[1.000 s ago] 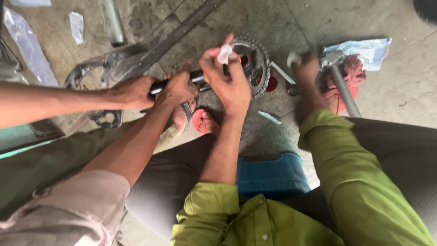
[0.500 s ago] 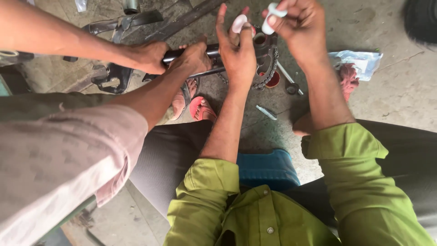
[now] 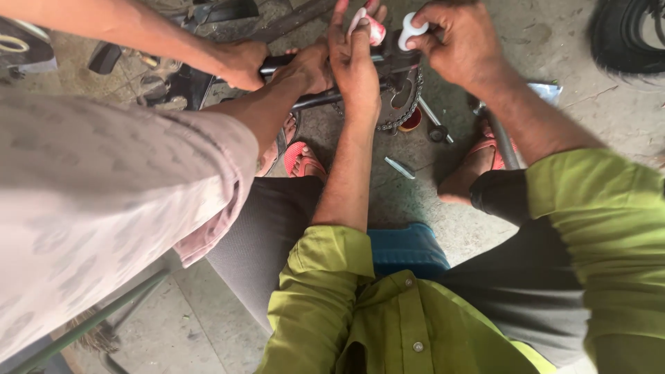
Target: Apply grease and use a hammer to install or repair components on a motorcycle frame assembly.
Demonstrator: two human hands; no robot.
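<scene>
**Both hands raised to the crank, small tube and white piece held above the chainring**

While the chainring (image 3: 405, 104) sits at the top centre of the frame, the left hand (image 3: 357, 66) is seen stretched upward with fingers nearly straight, and a small pink-and-white tube (image 3: 367, 24) is pinched at its fingertips. A white piece (image 3: 413, 31) is gripped between thumb and fingers of the right hand (image 3: 460, 45), which is curled closed around it just right of the tube. Compared with a second ago, the right hand has been brought up from the lower right, near the sandalled foot, to the top of the frame; half a second ago it was already beside the left, and both are now set closer over the dark bar (image 3: 305, 102). The white piece and the tube are thus held almost touching, directly above the chainring. From this it is judged that work on the crank area is in hand with both hands now engaged.

Two hands of another person (image 3: 277, 66) are clamped on the bar at upper centre-left, as before. A small metal tool (image 3: 400, 167) is left lying on the concrete floor (image 3: 609, 111) below the chainring, and a tyre (image 3: 630, 34) is seen at the upper right.
</scene>
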